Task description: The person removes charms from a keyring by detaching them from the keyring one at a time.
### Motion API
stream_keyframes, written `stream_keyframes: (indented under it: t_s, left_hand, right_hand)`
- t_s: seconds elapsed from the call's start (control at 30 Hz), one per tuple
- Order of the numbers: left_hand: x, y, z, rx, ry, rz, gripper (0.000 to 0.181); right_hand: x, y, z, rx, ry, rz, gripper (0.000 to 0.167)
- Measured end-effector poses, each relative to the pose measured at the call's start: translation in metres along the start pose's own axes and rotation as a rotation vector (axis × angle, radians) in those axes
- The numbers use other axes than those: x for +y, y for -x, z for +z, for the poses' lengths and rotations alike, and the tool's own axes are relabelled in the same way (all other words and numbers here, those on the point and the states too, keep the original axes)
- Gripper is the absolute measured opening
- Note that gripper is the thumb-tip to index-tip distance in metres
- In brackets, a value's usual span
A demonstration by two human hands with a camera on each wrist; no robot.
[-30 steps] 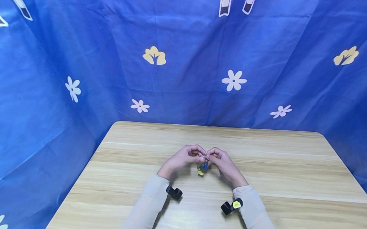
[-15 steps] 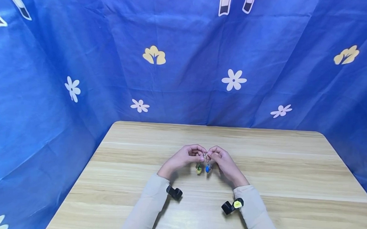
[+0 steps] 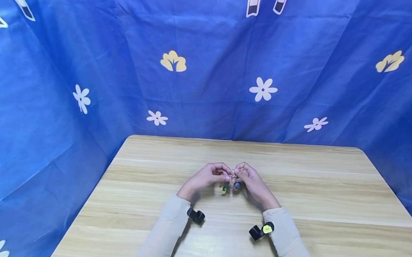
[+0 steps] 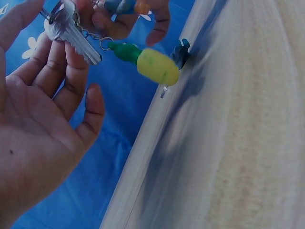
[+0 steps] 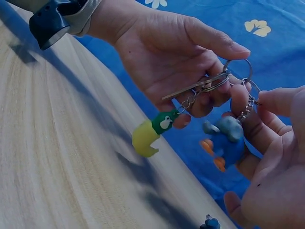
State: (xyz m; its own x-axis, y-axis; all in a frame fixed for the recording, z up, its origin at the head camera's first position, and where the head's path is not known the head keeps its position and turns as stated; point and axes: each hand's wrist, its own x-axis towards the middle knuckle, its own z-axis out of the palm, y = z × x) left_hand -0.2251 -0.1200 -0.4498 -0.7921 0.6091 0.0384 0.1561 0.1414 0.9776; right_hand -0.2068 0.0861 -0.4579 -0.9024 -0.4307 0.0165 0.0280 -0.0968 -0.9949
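Note:
My left hand [image 3: 208,178] holds a metal key ring [image 5: 248,67], thumb on one side and fingers on the other. From it hang a silver key [image 4: 78,36] and a yellow and green figure charm [image 5: 150,133] on a short chain. My right hand [image 3: 250,180] pinches a smaller connected ring [image 5: 255,90] with thumb and finger. A blue figure charm [image 5: 226,143] with orange feet dangles from that ring's chain, close to the right fingers. Both hands are nearly touching above the table. Whether the rings are linked or just overlap, I cannot tell.
The hands are over a light wood table [image 3: 147,202]. Blue cloth [image 3: 207,94] with flowers and trees hangs behind and at the sides. A small dark blue thing [image 4: 181,53] shows low beyond the charms; its kind is unclear.
My right hand has drawn slightly to the right, widening the gap between the fingertips. The blue charm has swung right, away from the yellow and green one. The left hand has barely moved.

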Motion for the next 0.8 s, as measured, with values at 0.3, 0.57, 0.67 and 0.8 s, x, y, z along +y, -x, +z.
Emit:
stream_keyframes:
  t_s: [0.3, 0.57, 0.67, 0.8]
  left_hand:
    - [-0.0010, -0.0011, 0.0006, 0.024, -0.072, 0.028, 0.022]
    - [-0.0027, 0.0006, 0.0006, -0.005, 0.079, 0.009, 0.025]
    - [-0.0015, 0.0011, 0.0006, -0.011, 0.062, 0.009, 0.027]
    - [0.0001, 0.0018, 0.0007, -0.024, 0.011, -0.015, 0.028]
  right_hand:
    - [-0.0005, 0.0019, -0.0050, -0.054, -0.008, -0.040, 0.011]
    - [-0.0017, 0.0034, -0.0051, -0.046, 0.040, -0.028, 0.028]
    - [-0.0022, 0.0033, -0.0059, -0.024, 0.042, -0.019, 0.031]
    - [-0.0029, 0.0023, -0.0073, 0.000, 0.056, -0.003, 0.027]
